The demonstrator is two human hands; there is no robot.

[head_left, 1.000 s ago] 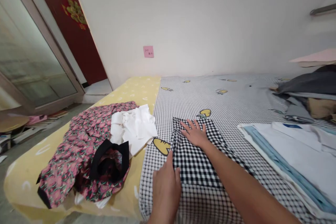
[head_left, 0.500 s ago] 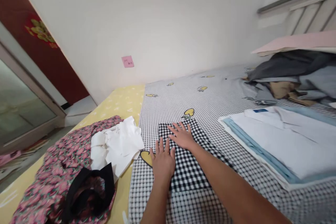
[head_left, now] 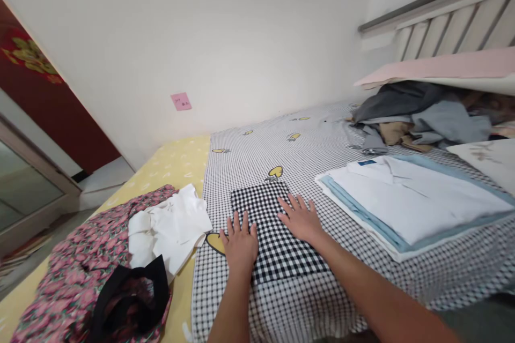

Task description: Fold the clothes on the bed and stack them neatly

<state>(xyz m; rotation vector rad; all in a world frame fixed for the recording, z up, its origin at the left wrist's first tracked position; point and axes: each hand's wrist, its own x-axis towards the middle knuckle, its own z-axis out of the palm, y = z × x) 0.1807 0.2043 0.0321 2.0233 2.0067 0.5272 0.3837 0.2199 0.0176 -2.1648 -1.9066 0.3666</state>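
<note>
Since the earlier frames, the right hand (head_left: 303,222) has been drawn across from the middle of the folded checked cloth (head_left: 277,246) to its right edge, while the left hand, (head_left: 240,246) first held with a finger pointed at the left edge, has been laid flat there.

In the head view, both hands are kept apart, palms down and fingers spread, with nothing gripped by either. The cloth, checked in black and white, is spread between them on the checked bedsheet (head_left: 249,161), at the near side of the bed. Its long axis is run away from the person towards the wall (head_left: 257,37), with the far end tilted a little to the left; its short near edge is set close to where the sheet is bent downwards.

To the left, a white garment (head_left: 173,225) and a black-collared floral garment (head_left: 76,273) are left loosely heaped. To the right, a flat stack of folded shirts (head_left: 418,193) is placed well apart from the cloth, with crumpled clothes (head_left: 426,112) piled behind it.
</note>
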